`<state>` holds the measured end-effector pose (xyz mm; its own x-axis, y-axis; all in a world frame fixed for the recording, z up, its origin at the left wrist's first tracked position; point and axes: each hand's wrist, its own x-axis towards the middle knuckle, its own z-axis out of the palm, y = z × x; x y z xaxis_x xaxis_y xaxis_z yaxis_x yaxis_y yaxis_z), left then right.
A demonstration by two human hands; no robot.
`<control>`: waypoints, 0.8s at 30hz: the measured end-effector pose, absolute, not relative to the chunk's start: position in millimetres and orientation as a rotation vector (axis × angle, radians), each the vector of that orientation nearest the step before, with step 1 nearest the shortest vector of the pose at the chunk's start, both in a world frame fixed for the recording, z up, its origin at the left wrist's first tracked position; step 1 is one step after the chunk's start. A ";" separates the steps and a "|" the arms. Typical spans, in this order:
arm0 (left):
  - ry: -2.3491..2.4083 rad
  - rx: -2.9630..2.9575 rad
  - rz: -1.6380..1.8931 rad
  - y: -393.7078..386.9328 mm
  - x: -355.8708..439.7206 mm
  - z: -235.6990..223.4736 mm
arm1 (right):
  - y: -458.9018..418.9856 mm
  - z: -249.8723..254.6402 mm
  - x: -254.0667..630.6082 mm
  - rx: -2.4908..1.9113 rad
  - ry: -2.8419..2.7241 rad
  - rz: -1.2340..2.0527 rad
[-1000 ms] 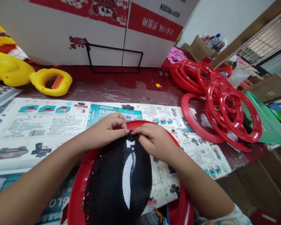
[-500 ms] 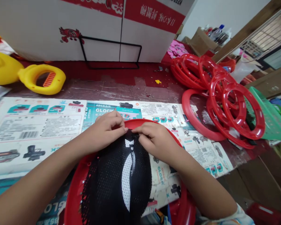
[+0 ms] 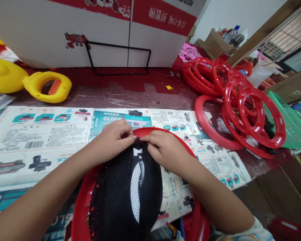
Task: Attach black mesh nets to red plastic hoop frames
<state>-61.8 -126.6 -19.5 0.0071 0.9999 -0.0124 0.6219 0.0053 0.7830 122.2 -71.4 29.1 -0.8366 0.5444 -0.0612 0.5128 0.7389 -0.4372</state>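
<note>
A black mesh fabric piece with a white printed pattern lies across a large red plastic ring in front of me. At the ring's far side, my left hand pinches the top edge of the mesh between thumb and fingers. Close beside it, my right hand has its fingers curled, with the fingertips pressed on the same edge of the fabric. The ring's far rim shows just behind both hands. The lower end of the mesh runs out of view at the bottom.
Several red plastic rings are piled at the right, beside a green basket. A white carton and a black wire frame stand at the back. Yellow plastic toy parts lie at the left. Flattened printed cardboard covers the table.
Both hands stay at the mesh's top edge, with only slight finger movement. The view has shifted a little.
</note>
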 end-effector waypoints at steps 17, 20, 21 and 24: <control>1.627 1.745 0.816 -133.9 -65.2 -20.7 | -65.7 44.2 136.6 -1.243 -2.526 1.126; 1.651 1.763 0.812 -135.1 -63.9 -20.6 | -64.2 41.5 134.0 -1.213 -2.498 0.996; 1.645 1.785 0.815 -135.4 -63.7 -21.0 | -63.8 40.7 133.1 -1.208 -2.483 0.933; 1.586 1.877 0.853 -136.5 -64.2 -23.6 | -62.7 38.5 130.8 -1.187 -2.464 0.799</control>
<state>-64.2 -136.5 -23.6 0.1096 0.9860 0.1256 0.6488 -0.1667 0.7425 130.8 -62.7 38.5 -0.6179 0.7860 0.0205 0.6245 0.5065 -0.5946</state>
